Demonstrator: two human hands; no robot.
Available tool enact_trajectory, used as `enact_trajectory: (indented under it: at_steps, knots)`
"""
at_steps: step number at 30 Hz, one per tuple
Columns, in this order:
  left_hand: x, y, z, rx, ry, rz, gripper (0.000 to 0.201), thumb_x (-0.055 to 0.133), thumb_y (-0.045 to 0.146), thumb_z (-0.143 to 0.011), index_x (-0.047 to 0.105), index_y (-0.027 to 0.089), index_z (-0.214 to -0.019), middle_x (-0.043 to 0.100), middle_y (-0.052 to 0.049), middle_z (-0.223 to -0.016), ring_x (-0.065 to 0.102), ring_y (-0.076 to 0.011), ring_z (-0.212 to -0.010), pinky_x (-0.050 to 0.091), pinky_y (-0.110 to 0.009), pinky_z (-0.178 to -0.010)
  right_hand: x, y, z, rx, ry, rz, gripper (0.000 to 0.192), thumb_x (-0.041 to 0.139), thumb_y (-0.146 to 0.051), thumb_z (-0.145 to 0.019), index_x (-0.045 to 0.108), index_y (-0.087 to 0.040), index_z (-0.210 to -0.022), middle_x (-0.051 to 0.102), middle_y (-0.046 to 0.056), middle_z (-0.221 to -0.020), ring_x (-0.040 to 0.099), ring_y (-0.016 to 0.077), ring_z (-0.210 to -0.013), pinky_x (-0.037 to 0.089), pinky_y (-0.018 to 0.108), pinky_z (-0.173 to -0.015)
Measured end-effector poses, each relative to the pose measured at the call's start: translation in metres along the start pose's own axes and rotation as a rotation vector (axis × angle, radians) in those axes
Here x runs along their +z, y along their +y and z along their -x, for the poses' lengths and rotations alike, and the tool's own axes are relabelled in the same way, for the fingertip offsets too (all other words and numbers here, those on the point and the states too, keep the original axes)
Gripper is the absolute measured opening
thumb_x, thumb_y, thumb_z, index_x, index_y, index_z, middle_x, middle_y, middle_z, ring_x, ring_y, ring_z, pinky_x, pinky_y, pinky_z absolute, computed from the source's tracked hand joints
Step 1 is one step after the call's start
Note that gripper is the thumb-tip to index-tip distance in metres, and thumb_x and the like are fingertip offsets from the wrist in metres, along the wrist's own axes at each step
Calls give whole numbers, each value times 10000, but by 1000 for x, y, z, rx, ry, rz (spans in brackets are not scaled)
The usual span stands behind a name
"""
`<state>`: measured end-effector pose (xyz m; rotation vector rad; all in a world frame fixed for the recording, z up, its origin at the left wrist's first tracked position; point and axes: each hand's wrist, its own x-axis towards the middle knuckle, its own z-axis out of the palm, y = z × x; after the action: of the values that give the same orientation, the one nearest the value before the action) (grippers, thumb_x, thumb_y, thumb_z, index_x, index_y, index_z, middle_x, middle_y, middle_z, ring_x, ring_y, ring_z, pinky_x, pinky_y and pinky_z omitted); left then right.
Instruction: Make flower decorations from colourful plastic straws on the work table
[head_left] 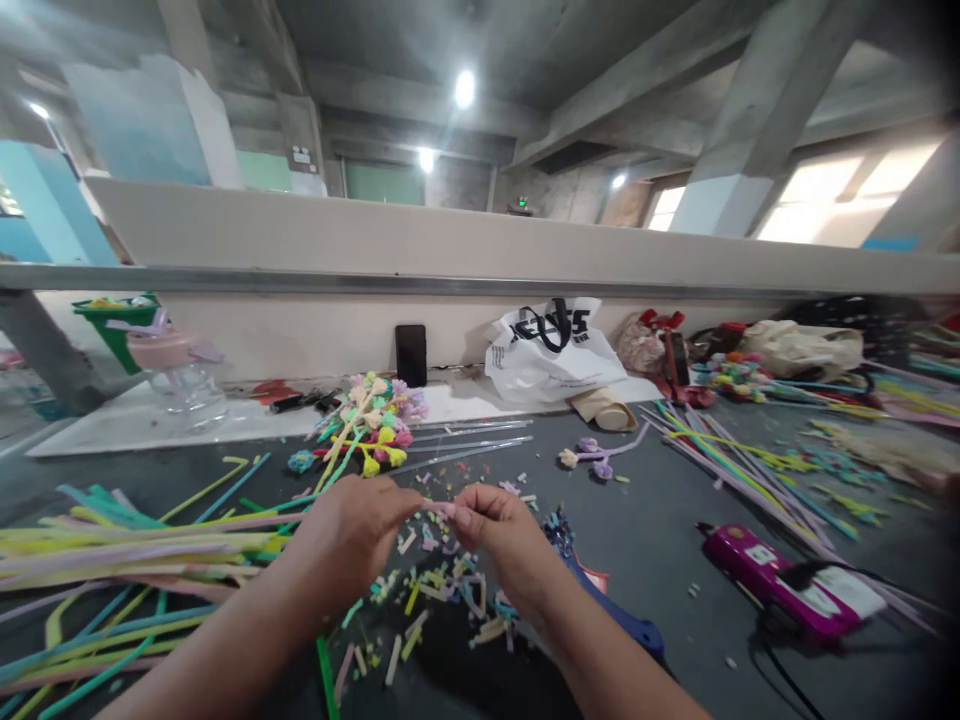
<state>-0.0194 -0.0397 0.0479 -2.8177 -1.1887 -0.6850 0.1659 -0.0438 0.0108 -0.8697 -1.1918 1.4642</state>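
A short pink fuzzy stem [435, 507], like a pipe cleaner, spans the gap between my two hands. My left hand [364, 520] pinches one end of it. The fingertips of my right hand [495, 530] close on the other end. Below and between the hands lie many small cut bits of coloured stem [431, 580]. Just beyond my left hand is a bunch of fuzzy flowers [375, 420] on stems. A tool with a blue handle [622, 615] lies partly hidden behind my right forearm.
Long coloured stems [150, 560] are heaped at left, more [750, 470] at right. A magenta device [787, 580] with a black cord lies at right. A small lilac flower sprig [604, 455], white bag [555, 355], phone [411, 355] and clear bottle [180, 375] stand or lie farther back.
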Motion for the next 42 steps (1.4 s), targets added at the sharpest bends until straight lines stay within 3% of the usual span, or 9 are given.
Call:
enact_trajectory:
  at_steps: [8, 11, 15, 18, 24, 28, 31, 39, 42]
  knots:
    - [27, 23, 3, 3, -149, -153, 249, 332, 151, -842, 568, 200, -906, 626, -29, -764, 554, -194, -657, 387, -317, -606, 14, 6, 2, 27, 154, -416, 182, 727, -247, -584, 593, -129, -549, 534, -14, -560, 450, 92, -564, 354, 228, -619]
    - [29, 29, 4, 21, -156, -125, 251, 305, 184, -861, 551, 209, -896, 620, -29, -801, 548, -203, -678, 389, -333, -616, 18, 10, 0, -13, 293, -269, 205, 718, -294, -597, 594, -135, -559, 503, -38, -503, 405, 79, -499, 334, 220, -557]
    - [23, 30, 1, 67, -202, -84, 229, 326, 147, -836, 551, 190, -846, 615, -36, -809, 549, -200, -704, 391, -337, -644, 18, 12, -3, -70, 387, 157, 231, 686, -355, -616, 636, -130, -598, 513, -29, -494, 408, 98, -494, 323, 235, -518]
    - [14, 26, -2, 74, -221, -55, 213, 345, 126, -815, 553, 171, -804, 607, -41, -787, 546, -194, -707, 387, -332, -654, 12, 10, -5, -114, 335, 427, 229, 640, -355, -652, 653, -135, -589, 519, -16, -494, 428, 117, -500, 326, 245, -503]
    - [1, 16, 2, 102, -164, 21, 239, 327, 166, -844, 564, 164, -806, 580, -42, -743, 500, -166, -679, 349, -301, -637, -3, 4, -4, -246, 4, 641, 108, 642, -263, -662, 699, -178, -627, 566, 3, -570, 508, 141, -583, 367, 255, -569]
    - [-8, 11, -2, -127, -126, 279, 183, 417, 226, -817, 576, 165, -750, 574, -8, -699, 500, -125, -650, 352, -238, -604, -5, 2, -3, -171, -221, 488, 150, 653, -315, -679, 705, -174, -679, 580, 1, -615, 499, 124, -587, 363, 243, -560]
    - [-10, 7, -6, -287, -134, 457, 146, 491, 233, -762, 578, 152, -678, 547, 20, -615, 477, -100, -585, 339, -205, -546, -4, 3, -1, -89, -307, 343, 174, 670, -332, -666, 697, -161, -665, 585, 0, -631, 485, 115, -598, 348, 238, -564]
    - [7, -2, -10, -381, -118, 766, 226, 533, 325, -745, 604, 124, -669, 505, 26, -588, 439, -89, -574, 346, -195, -534, 1, 11, 4, 98, -203, -235, 153, 695, -263, -665, 622, -129, -678, 510, -26, -589, 362, 66, -526, 285, 199, -533]
    - [1, -6, -10, -358, -113, 824, 260, 487, 327, -790, 602, 159, -953, 552, 18, -655, 478, -95, -601, 381, -203, -561, -2, 7, 1, 56, -177, -449, 149, 656, -253, -707, 579, -138, -652, 410, -55, -540, 316, 63, -495, 349, 234, -631]
